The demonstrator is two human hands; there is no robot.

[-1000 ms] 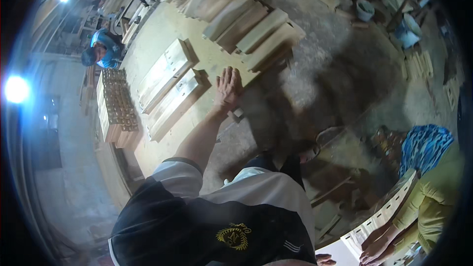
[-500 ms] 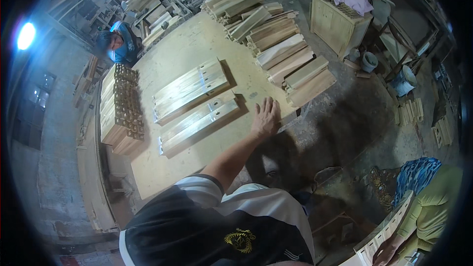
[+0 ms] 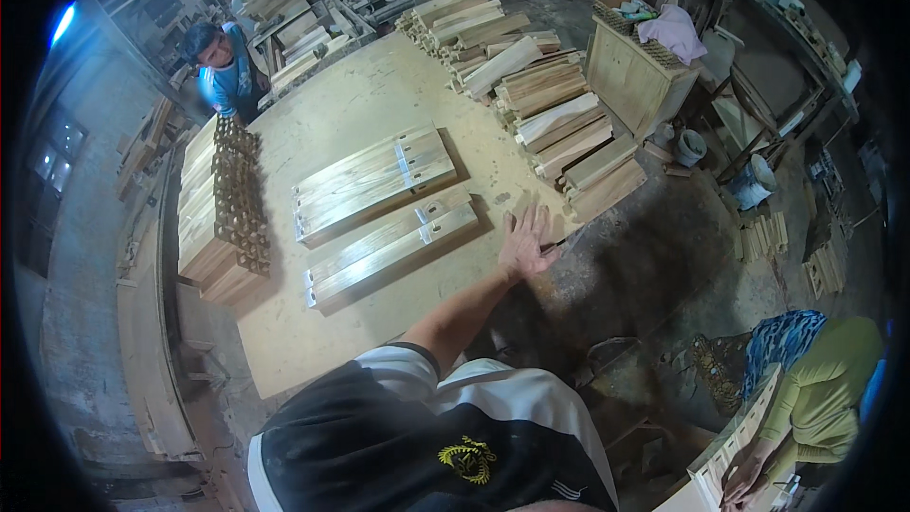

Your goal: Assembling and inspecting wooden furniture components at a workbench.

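My left hand (image 3: 525,245) lies palm down at the near right edge of the pale tabletop (image 3: 360,85), its fingers spread and nothing held. Its forearm comes up from the lower middle. Left of the hand lie two flat blocks of wooden slats, the far wider block (image 3: 370,180) and the near narrower block (image 3: 389,248). Both have slots and pale bands across their ends. Just beyond my fingers, a row of loose wooden slats (image 3: 555,85) runs along the table's right side. My right hand is out of view.
A stack of wooden pieces with knobbly ends (image 3: 242,199) stands at the table's left edge. Beyond it is a person in blue (image 3: 227,76). A wooden cabinet (image 3: 637,76) and buckets (image 3: 754,182) stand at right. At lower right another person's hand (image 3: 749,474) touches a slotted wooden piece.
The view has shifted a little. My left hand remains by the table edge, its fingers and thumb now spread wider. The person in blue shows more upright at the far left.
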